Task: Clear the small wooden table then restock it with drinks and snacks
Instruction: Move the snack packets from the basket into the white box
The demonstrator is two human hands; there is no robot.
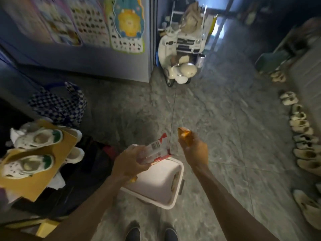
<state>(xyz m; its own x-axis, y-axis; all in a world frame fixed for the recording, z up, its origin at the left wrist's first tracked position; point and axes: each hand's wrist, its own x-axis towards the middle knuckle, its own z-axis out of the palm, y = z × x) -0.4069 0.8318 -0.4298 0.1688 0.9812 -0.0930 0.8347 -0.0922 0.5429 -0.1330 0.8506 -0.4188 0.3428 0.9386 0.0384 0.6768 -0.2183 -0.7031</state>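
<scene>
My left hand [129, 164] grips a bundle of red-and-white snack wrappers [156, 148] with a barcode showing. My right hand [195, 148] is curled round an orange wrapper [184, 133] whose end sticks out above the fingers. Both hands hover over a white plastic bin [159, 185] standing on the floor just in front of my feet. The small wooden table is not in view.
White shoes on brown cardboard [34, 159] and a blue checkered bag [59, 105] pile up at the left. A toy scooter [177, 66] stands ahead beside a grey cabinet [86, 58]. A row of slippers [302, 133] lines the right wall. Grey stone floor lies between.
</scene>
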